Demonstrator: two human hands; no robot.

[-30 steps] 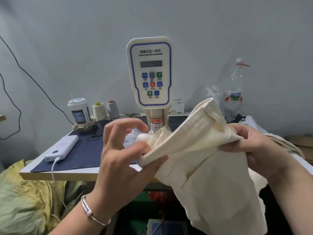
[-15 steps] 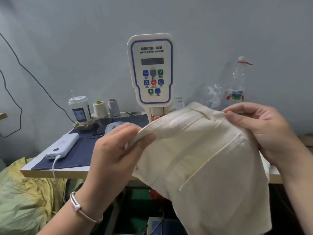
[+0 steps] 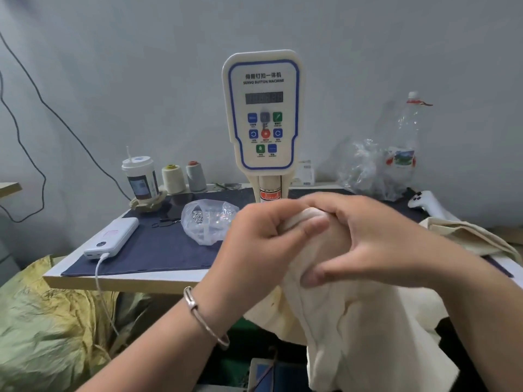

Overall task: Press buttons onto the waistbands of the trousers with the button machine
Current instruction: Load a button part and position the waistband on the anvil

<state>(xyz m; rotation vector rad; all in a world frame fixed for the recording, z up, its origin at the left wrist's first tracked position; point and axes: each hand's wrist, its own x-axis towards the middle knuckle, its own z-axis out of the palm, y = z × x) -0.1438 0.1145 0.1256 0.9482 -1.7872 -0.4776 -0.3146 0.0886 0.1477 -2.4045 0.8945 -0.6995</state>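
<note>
Since half a second earlier, we had brought both hands together, bunching the cream trousers [image 3: 368, 329] before the button machine [image 3: 261, 114]. Our left hand [image 3: 254, 250] gripped the waistband fold; our right hand [image 3: 365, 244] curled around it, thumb pressing the cloth

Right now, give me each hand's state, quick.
Left hand: fingers curled, gripping the trousers.
Right hand: thumb and fingers pinching the same trousers.
</note>
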